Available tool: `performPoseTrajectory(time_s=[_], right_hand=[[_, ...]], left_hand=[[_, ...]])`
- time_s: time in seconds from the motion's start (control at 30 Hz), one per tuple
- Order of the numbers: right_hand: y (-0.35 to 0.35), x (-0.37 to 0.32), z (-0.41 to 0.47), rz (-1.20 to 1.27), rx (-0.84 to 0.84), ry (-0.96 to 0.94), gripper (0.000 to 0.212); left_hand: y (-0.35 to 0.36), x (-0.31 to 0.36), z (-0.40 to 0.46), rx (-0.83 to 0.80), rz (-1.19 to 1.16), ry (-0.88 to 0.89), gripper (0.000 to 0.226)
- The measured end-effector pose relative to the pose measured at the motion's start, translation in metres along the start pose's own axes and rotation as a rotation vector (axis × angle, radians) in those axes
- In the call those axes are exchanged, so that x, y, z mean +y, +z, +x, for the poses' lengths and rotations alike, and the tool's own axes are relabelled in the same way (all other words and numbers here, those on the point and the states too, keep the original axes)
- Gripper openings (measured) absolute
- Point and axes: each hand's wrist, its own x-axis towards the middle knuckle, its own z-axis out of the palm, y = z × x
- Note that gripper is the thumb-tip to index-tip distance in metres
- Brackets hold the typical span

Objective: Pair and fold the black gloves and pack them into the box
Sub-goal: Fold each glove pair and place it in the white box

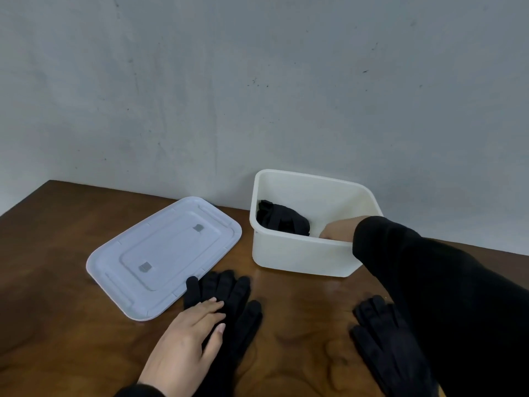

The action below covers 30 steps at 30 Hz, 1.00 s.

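Plaster wall (pixel 257 81), grey and scuffed with small dark marks, rose straight from the table's back edge and closed off that side. Below it the dark brown wooden table (pixel 57 282) with swirling grain carried everything; its back left corner showed, and bare wood ran along the left side and in a strip down the middle between the two loose gloves.

Against the back edge, right of centre, stood the off-white rectangular plastic box (pixel 300 256), open at the top. A folded bundle of black gloves (pixel 282 220) lay on its floor by the left wall, leaving the rest of the floor free. The right arm in a black sleeve (pixel 429 282) crossed from the table's front right corner and over the box's near rim. The right hand (pixel 339 229) was inside at the near wall, just beside the bundle; its fingers were hidden by the rim, so I could not tell whether it held anything.

The pale blue-white rectangular plastic lid (pixel 163 256) lay flat and skewed left of the box, apart from it, with two small grey squares on its face.

Near the front edge, one black knit glove (pixel 237 305) lay fingers toward the wall, one fingertip overlapping the lid's near corner. The left hand (pixel 186 336) rested on it with straight, relaxed fingers. Another black knit glove (pixel 380 333) lay to the right, partly under the sleeve.
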Motion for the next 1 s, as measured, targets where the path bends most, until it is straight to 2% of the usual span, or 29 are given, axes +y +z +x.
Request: performPoseTrajectory(time_s=[0.1,0.17,0.3,0.37,0.47,0.57,0.67,0.73,0.83,1.0], right_hand=[[-0.017,0.005,-0.024,-0.018,0.086,-0.112,0.024],[-0.026,0.005,-0.046,0.184,0.235,-0.194,0.024],[-0.001,-0.004,-0.128,0.571,0.859,-0.338,0.030],[0.044,-0.003,-0.169,0.633,1.027,-0.411,0.034],[0.136,0.011,-0.200,0.517,0.998,-0.325,0.030],[0.219,0.038,-0.206,0.406,0.865,-0.084,0.023],[0.270,0.061,-0.217,0.310,0.705,-0.017,0.021],[0.282,0.072,-0.223,0.204,0.636,-0.036,0.035],[0.281,0.075,-0.229,0.238,0.578,-0.018,0.050],[0.269,0.068,-0.239,0.325,0.640,0.024,0.029]], left_hand=[[-0.003,0.003,0.000,-0.017,0.009,-0.006,0.045],[-0.006,0.005,0.000,-0.034,0.009,-0.019,0.046],[-0.011,0.010,-0.001,-0.055,0.046,-0.037,0.053],[-0.011,0.011,-0.001,-0.070,0.040,-0.048,0.053],[-0.011,0.011,-0.002,-0.068,0.033,-0.050,0.052],[-0.013,0.012,-0.004,-0.043,0.029,0.018,0.044],[-0.017,0.012,-0.010,0.005,0.020,0.070,0.039],[-0.020,0.011,-0.019,-0.027,0.012,0.063,0.042],[-0.023,0.012,-0.034,-0.107,0.034,0.063,0.047],[-0.025,0.012,-0.051,-0.222,0.069,0.080,0.058]])
